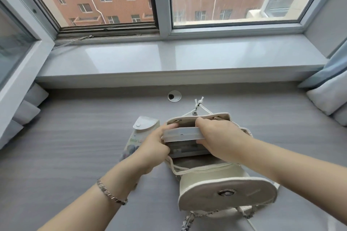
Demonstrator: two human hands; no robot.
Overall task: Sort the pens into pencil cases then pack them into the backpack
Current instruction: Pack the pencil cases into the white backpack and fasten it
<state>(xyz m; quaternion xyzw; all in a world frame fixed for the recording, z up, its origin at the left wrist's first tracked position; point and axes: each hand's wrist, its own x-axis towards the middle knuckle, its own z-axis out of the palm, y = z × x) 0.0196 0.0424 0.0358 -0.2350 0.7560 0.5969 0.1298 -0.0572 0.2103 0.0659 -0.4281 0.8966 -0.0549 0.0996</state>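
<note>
a: the braceleted left hand?
b: clamped on one end of the grey pencil case; right hand grips the other, at the mouth of the backpack. pouch left of backpack, green lettering unreadable.

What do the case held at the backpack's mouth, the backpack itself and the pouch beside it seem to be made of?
Pencil case: probably rigid frosted plastic; grey, semi-translucent, with straight edges.
Backpack: cream faux leather or coated fabric, hard to tell which; smooth matte flap, pale piped edge, metal snap.
Pouch: seemingly soft translucent plastic; cloudy flap with a snap, printed front.
</note>
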